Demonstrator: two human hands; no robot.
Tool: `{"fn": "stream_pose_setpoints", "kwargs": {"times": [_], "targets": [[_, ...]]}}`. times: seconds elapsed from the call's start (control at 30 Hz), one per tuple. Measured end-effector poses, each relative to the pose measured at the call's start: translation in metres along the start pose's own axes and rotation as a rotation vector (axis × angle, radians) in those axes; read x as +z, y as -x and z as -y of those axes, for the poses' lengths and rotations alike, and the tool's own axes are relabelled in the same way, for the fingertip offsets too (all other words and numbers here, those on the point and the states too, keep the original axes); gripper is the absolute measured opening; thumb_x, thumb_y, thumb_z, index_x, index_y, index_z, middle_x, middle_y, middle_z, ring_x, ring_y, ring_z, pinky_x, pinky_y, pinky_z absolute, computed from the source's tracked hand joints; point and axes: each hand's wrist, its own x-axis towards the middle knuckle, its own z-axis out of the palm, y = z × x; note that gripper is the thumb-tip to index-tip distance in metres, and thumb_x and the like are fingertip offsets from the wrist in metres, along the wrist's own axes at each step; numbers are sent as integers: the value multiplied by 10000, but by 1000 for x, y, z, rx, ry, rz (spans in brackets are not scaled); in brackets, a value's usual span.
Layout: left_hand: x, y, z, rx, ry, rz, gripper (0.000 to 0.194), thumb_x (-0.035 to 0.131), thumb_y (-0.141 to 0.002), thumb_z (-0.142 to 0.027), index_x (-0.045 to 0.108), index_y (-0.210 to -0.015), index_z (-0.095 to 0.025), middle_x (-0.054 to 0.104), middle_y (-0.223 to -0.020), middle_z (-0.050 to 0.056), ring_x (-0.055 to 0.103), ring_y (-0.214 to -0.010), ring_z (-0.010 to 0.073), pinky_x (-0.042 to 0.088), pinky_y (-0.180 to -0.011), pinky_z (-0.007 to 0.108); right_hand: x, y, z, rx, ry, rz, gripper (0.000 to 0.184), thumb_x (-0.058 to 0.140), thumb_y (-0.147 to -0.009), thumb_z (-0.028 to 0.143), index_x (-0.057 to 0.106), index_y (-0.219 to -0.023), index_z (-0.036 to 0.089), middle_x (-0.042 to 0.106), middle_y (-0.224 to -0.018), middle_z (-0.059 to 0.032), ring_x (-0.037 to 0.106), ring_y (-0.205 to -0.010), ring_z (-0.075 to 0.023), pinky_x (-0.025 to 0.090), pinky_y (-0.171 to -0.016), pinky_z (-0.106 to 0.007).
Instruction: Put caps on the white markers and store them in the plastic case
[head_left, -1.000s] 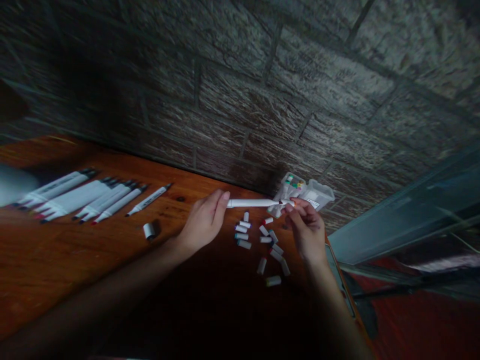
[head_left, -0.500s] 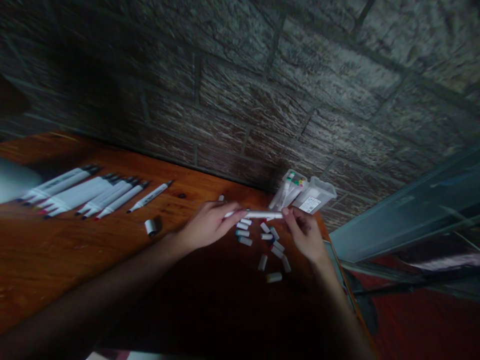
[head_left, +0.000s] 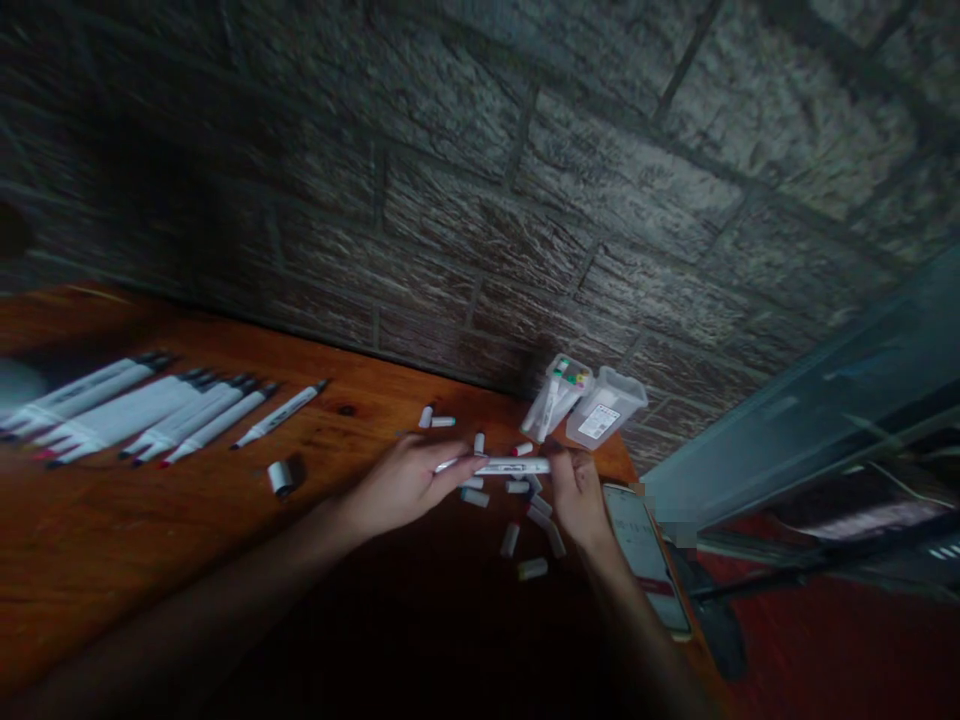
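Note:
A white marker (head_left: 504,467) is held level between both hands, just above the wooden table (head_left: 150,530). My left hand (head_left: 405,485) pinches its left end with the fingertips. My right hand (head_left: 576,492) grips its right end. Several loose white marker caps (head_left: 531,569) lie scattered on the table under and around the hands. A clear plastic box (head_left: 604,408) with markers standing in it sits behind the right hand, close to the brick wall.
A row of several uncapped white markers (head_left: 135,410) lies at the far left. One lone cap (head_left: 279,478) rests between that row and my left hand. A phone (head_left: 646,555) lies at the table's right edge. The brick wall (head_left: 480,190) runs along the table's far side.
Both hands have lowered the marker from near the plastic box down towards the caps. The view has shifted, and the phone now shows at the right.

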Motion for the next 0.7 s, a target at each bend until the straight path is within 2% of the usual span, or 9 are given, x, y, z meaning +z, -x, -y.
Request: {"fn": "stream_pose_setpoints", "kwargs": {"times": [0.07,0.17,0.27,0.37,0.43,0.53,0.63,0.7], "targets": [[-2,-5,0,-63,37,-11,281,506,-988,-361,638,-794,-206,634,-663,-13,605,-602,137,404,-580,231,6,-3,2,22,-99,-46,538,501,-893,625,402,-553,221,383,-504,51,332,-460,-93,269,-436,-239],[-5,-9,4,-153,163,-30,208,524,-981,-372,650,-947,-211,690,-831,2,652,-739,148,462,-657,219,11,-7,7,29,-272,-87,449,644,-824,601,487,-657,214,407,-557,73,352,-481,-80,310,-459,-215],[-6,-10,9,-183,281,-58,206,538,-974,-380,642,-1011,-206,683,-911,16,650,-832,155,493,-702,214,11,-7,8,35,-350,-71,342,747,-770,514,589,-809,213,488,-605,75,382,-483,-69,317,-459,-203],[-4,-8,13,-178,334,-69,205,566,-959,-375,651,-1034,-204,683,-937,23,646,-874,162,511,-744,227,8,-5,5,54,-384,-14,346,772,-756,463,635,-972,228,563,-641,67,397,-478,-71,316,-452,-206],[-3,-7,13,-172,355,-65,207,601,-937,-367,660,-1051,-204,694,-965,30,651,-891,167,519,-769,240,6,-4,3,62,-408,38,339,778,-758,427,661,-1010,233,572,-634,69,397,-477,-71,313,-456,-208],[-1,-8,13,-198,378,-103,239,664,-891,-357,664,-1070,-199,708,-1000,39,660,-893,170,527,-766,245,4,-5,2,61,-452,33,291,776,-765,408,697,-982,230,571,-612,68,388,-471,-68,309,-459,-210],[-1,-10,14,-234,413,-187,233,686,-871,-348,668,-1039,-188,715,-944,32,659,-831,158,524,-717,237,1,-8,1,57,-499,-45,248,783,-759,430,684,-823,213,593,-618,53,369,-463,-59,293,-452,-210],[0,-11,15,-241,453,-213,200,675,-876,-344,675,-993,-182,715,-892,28,658,-792,151,525,-700,239,-2,-9,-1,55,-503,-69,283,790,-758,440,646,-717,200,602,-608,42,371,-461,-59,280,-445,-214]]}}
